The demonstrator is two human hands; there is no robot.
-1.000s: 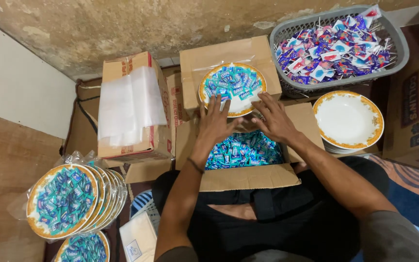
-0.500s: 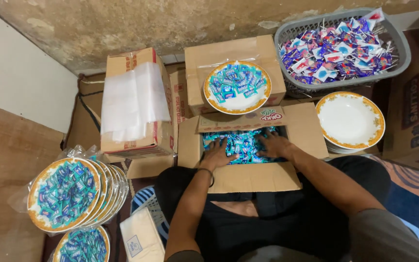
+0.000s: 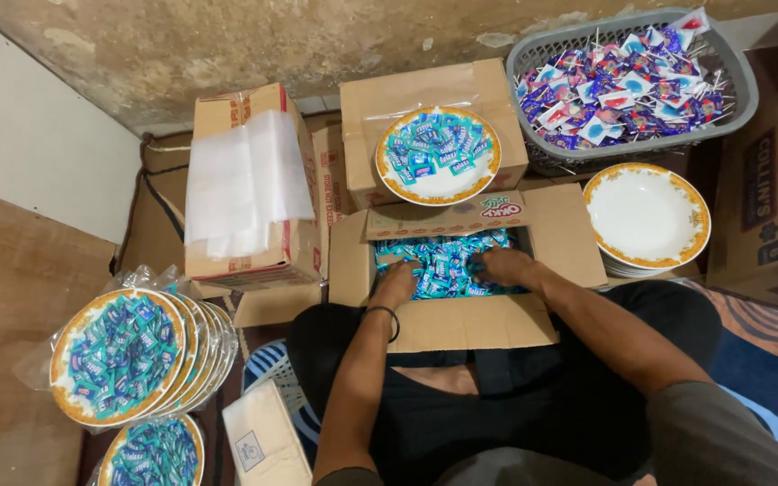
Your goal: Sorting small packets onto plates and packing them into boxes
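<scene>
Both my hands are down inside an open cardboard box (image 3: 461, 319) on my lap, among blue wrapped candies (image 3: 447, 261). My left hand (image 3: 395, 281) rests palm down on the candies at the box's left side, a dark band on its wrist. My right hand (image 3: 502, 266) lies on the candies at the right; I cannot see whether either hand grips any. Beyond the box, a white plate with a gold rim (image 3: 438, 155) holds a layer of the same blue candies and sits on a closed carton (image 3: 425, 99).
An empty gold-rimmed plate (image 3: 646, 216) tops a stack at right. A grey basket (image 3: 628, 81) of red, white and purple lollipops stands at the back right. Wrapped candy-filled plates (image 3: 123, 355) lie at left. Clear plastic sheets (image 3: 245, 180) rest on another carton.
My hands have come back from the candy-filled plate and dropped into the open box, spreading onto the candies.
</scene>
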